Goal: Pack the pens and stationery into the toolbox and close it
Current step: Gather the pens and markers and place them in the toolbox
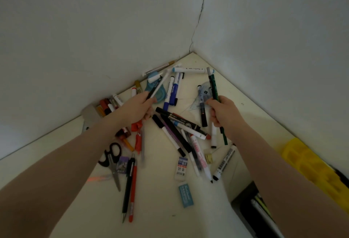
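Both our hands are full, left hand (136, 109) gripping pens (158, 86), right hand (223, 112) gripping pencils (213, 84); loose bundles could slip before reaching the toolbox (309, 164) at the table's right edge.

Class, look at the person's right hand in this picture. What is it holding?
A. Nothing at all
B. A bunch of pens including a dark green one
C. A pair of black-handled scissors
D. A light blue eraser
B: the right hand grips a bunch of pens including a dark green one, while the black-handled scissors and light blue eraser lie on the table.
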Motion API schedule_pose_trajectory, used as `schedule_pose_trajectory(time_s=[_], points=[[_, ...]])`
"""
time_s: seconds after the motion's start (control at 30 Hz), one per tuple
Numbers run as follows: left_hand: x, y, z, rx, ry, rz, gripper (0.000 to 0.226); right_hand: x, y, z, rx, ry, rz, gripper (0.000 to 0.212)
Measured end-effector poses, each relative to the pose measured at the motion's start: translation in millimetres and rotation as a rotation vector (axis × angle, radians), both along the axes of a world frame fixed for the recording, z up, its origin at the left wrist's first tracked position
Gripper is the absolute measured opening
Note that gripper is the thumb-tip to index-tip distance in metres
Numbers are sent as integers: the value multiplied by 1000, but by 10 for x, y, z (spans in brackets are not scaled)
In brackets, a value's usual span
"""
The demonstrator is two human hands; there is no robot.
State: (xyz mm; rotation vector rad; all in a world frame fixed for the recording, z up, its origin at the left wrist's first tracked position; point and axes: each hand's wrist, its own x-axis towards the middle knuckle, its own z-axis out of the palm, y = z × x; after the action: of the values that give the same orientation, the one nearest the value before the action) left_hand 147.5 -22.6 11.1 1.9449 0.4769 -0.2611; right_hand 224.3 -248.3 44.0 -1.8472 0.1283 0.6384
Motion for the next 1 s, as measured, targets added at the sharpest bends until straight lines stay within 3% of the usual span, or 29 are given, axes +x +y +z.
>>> schedule_pose_trajectory(time_s=[0.13, 0.2, 0.3, 0.47, 0.57, 0.63, 0.73, 0.87, 1.0], points=[[-281, -50, 103, -46, -6, 62, 21, -162, -46, 83, -167, -146, 109, 20], [-410, -138, 186, -47, -33, 99, 24, -265, -51, 137, -121, -124, 118, 26], [-698, -254, 220, 67, -45, 157, 9, -474, -54, 177, -123, -31, 153, 26], [-1204, -385, 103, 140, -22, 230, 11, -844, -48, -141, -479, -171, 417, 20], [-1424, -389, 48, 181, -3, 252, 19, -1040, -65, -312, -603, -311, 440, 18], [-1559, -374, 32, 206, -1, 261, 23, -1140, -92, -404, -638, -381, 399, 29], [-1741, -330, -7, 242, 25, 263, 22, -1239, -95, -487, -675, -391, 364, 31], [-1924, -337, -48, 140, 20, 378, 24, -1281, -55, -505, -694, -393, 335, 28], [-2061, -360, -90, 166, 50, 383, 19, -1307, -26, -540, -717, -420, 347, 45]])
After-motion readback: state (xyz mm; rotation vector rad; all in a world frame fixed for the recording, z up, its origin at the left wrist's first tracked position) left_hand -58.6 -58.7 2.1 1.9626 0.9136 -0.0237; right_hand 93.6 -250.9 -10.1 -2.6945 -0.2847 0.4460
